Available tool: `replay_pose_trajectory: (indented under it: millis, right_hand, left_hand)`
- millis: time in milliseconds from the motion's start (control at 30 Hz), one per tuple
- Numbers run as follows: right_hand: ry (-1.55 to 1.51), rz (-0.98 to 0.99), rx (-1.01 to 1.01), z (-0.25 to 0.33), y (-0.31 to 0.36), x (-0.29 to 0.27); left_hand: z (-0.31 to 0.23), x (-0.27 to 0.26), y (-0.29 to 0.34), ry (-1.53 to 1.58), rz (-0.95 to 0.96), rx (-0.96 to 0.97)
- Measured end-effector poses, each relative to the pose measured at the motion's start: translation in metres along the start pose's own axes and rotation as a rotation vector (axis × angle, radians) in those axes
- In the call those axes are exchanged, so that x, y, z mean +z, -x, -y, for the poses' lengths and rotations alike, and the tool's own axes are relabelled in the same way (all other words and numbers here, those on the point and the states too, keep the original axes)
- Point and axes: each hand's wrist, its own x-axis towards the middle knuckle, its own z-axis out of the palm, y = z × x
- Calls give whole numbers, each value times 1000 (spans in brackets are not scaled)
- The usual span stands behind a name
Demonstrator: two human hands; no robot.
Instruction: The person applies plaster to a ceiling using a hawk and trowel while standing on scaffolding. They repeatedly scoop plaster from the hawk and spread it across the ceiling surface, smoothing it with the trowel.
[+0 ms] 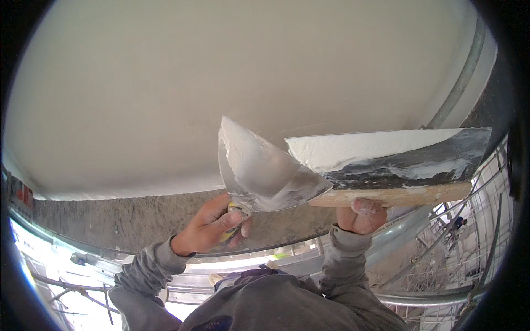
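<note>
Room lay open before the pale wall (138,88), upper left. At centre, the putty knife (256,168) and wooden-handled plaster blade (395,160) overlapped in view, barring the middle; beneath them lay a gap. A pipe (462,81) crossed the upper right.

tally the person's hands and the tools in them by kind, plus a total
Hands: 2, the left hand and the right hand
Broad scraper in the left hand: 1
Long wood-edged blade in the right hand: 1
Total: 4
</note>
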Motion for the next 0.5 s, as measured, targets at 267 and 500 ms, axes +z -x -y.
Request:
replay_pose_trajectory:
  millis: [267,500]
  right_hand:
    - [616,247,406,-23,34,-2]
    - [1283,-22,259,2,32,-20]
  left_hand:
    - [-32,9,-16,37,35,129]
    - [-65,-57,50,117,-557,336]
